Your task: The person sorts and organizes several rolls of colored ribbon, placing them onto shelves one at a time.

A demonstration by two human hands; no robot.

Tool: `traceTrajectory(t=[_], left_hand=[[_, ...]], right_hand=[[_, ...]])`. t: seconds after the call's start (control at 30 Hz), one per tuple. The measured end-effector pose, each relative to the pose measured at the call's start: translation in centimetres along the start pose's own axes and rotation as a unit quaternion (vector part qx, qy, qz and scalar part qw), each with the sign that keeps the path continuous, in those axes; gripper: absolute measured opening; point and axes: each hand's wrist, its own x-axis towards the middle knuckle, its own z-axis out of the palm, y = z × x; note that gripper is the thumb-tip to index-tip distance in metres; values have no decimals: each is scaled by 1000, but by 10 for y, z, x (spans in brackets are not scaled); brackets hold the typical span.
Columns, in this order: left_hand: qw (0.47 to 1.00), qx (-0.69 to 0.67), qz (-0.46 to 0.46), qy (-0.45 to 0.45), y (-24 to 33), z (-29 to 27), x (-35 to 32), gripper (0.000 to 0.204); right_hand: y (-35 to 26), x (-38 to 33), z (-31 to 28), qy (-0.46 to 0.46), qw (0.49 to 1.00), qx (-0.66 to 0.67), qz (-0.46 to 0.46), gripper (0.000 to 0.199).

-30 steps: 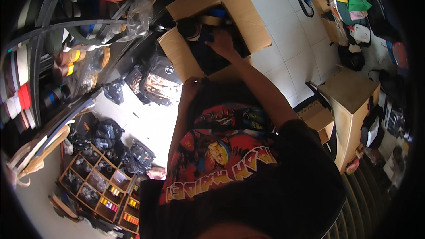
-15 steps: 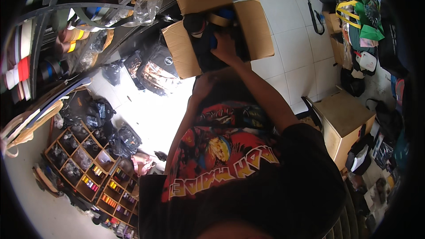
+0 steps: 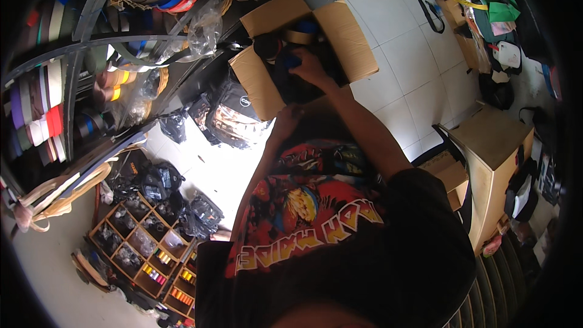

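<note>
The right arm extends from the shoulder upward and to the left, elbow slightly bent, with its forearm crossing the near right corner of the open cardboard box (image 3: 347, 37). The right hand (image 3: 313, 70) is inside the box, knuckles uppermost, fingers directed toward the left wall. The thumb lies on the near side and the fingers arch on the far side of a blue roll-like item (image 3: 293, 61). This item is located at mid-box, directly at the fingertips; whether the thumb and fingers are clamped on it cannot be determined.

The left arm runs upward along the left side of the torso, forearm inclined to the right. The left hand (image 3: 289, 116) is positioned low, next to the near left corner of the box, below the level of the right hand in the view. Its fingers are in shadow; finger closure and contact with the box cannot be determined.

The box flaps are folded outward. Contents adjacent to the right hand: a dark roll (image 3: 267, 47) at the far left corner, a tan strap roll (image 3: 299, 37) toward the far side, and a second blue roll (image 3: 306, 26) behind it. A black backpack (image 3: 231, 112) stands to the left of the box, near the left flap.
</note>
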Motion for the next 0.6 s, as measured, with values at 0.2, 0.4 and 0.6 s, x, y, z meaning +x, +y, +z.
traceTrajectory(t=[0.2, 0.4, 0.6], left_hand=[[998, -53, 19, 15, 5, -25, 1, 26], [999, -24, 31, -36, -34, -25, 1, 30], [997, 21, 19, -74, -55, -25, -19, 33]], right_hand=[[-3, -19, -57, -52, 917, 345, 194, 54], [22, -39, -32, 87, 989, 32, 113, 40], [-3, -6, -26, 137, 966, -217, 14, 25]])
